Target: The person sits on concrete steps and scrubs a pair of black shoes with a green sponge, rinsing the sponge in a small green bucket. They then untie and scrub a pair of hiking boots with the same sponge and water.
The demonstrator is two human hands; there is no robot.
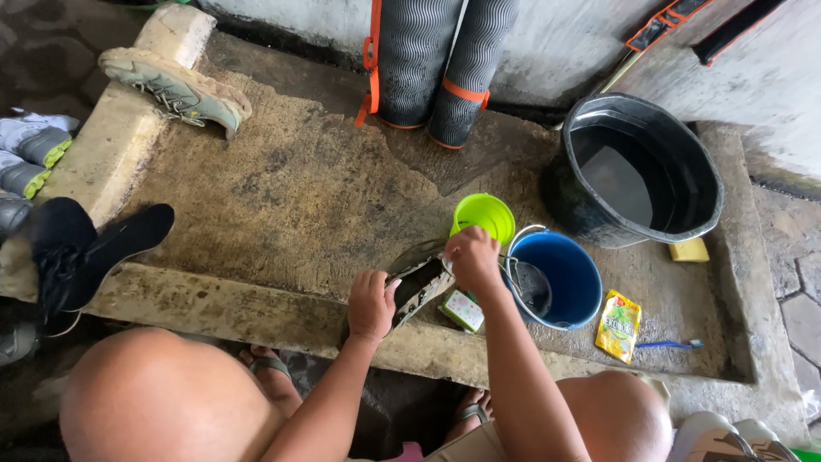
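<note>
— What is being held over the rough concrete washing slab [282,197]?

— A muddy, dark-soled shoe [419,287] is being gripped by both hands above the slab's near edge. The left hand [371,305] is being closed around its heel end, fingers wrapped tight. The right hand [473,259] is being curled shut at the toe end, just below a lime-green plastic cup [485,216]; whether the cup's handle is being pinched in that fist cannot be told.

— Why is the shoe being tilted that way?

— Seemingly so the dirty sole is being turned up and kept close to the small blue plastic bucket [560,278], which is standing just beside it with water inside.

— And what is being kept around it?

— A small green-and-white soap bar [463,310] is lying under the shoe. A yellow sachet [619,325] and a blue toothbrush [671,345] are resting right of the bucket. A large black tub [641,167] of water is sitting behind. A grey-green trainer [175,88] is being left far left, well apart. Nothing is being seen crowding the hands except the bucket's wire handle.
</note>
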